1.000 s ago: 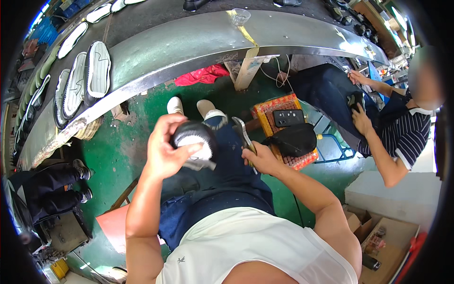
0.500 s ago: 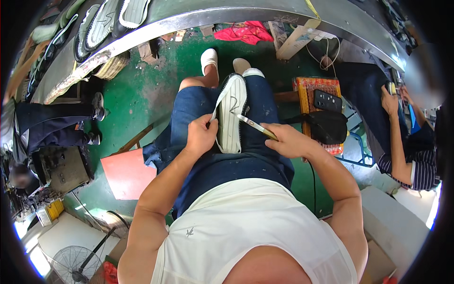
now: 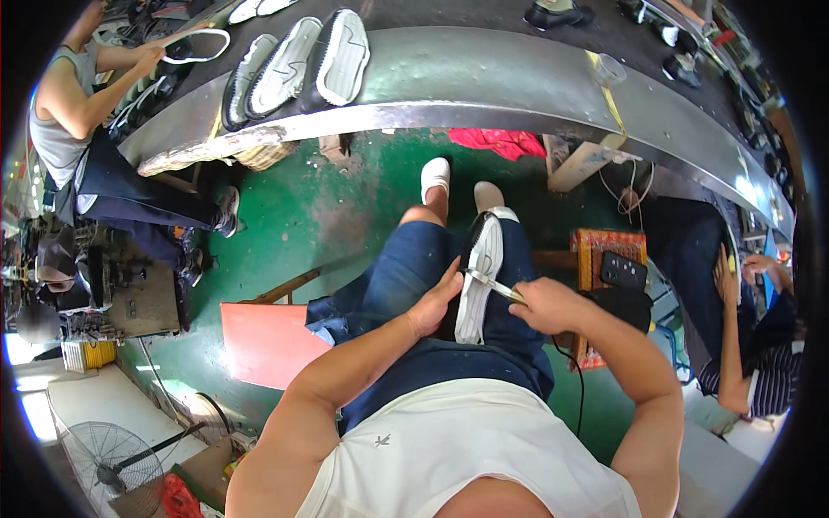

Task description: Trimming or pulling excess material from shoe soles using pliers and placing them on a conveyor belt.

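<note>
A shoe with a ribbed white sole [image 3: 474, 302] lies sole up across my lap, its dark upper showing along the left edge. My left hand [image 3: 439, 304] grips its left side, fingertips near the sole's edge. My right hand [image 3: 553, 305] is closed round a slim hand tool [image 3: 494, 284] with a pale, flat metal end and a yellowish handle. That end crosses the sole, its tip close to my left fingertips. Whether the tip touches the sole or a thin strip at its edge, I cannot tell.
Several shoes with white soles [image 3: 285, 69] lie on the metal-edged bench [image 3: 484, 69] ahead. A stool with a red patterned top [image 3: 596, 250] holds a black phone [image 3: 623, 270] and a black bag [image 3: 623, 308]. A pink board [image 3: 263, 344] is at left. People work on both sides.
The view has tipped up, showing more bench. My left hand has gone from pinching a white strip to the shoe's side; the shoe is turned, and the tool's tip has moved to its left edge.
</note>
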### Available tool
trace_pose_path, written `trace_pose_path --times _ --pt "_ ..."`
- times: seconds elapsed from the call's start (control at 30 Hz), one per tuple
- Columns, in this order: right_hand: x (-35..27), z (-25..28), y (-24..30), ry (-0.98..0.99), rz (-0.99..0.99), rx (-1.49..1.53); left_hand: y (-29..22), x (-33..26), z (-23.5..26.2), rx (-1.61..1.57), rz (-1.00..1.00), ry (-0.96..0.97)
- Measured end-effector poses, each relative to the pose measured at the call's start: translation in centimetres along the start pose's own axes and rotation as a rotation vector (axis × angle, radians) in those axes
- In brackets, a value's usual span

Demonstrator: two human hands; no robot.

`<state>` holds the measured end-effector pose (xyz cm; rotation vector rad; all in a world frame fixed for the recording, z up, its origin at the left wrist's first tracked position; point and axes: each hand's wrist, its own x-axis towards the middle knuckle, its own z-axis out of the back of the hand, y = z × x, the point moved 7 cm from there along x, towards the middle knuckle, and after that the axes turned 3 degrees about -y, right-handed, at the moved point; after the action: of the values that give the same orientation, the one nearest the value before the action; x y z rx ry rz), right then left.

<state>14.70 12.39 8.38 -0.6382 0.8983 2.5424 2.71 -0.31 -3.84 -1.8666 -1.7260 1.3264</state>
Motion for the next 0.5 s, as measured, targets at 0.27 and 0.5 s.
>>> trace_pose_path --times 0.27,0.5 --pt "0.0 -4.4 -1.5 -0.055 -0.102 0.497 -0.2 1.6 1.6 0.302 -0.258 -0.183" --pt "2.0 1.7 -0.6 -0.094 -0.025 0.289 -3.7 0.4 0.4 0.507 -0.339 -0.305"
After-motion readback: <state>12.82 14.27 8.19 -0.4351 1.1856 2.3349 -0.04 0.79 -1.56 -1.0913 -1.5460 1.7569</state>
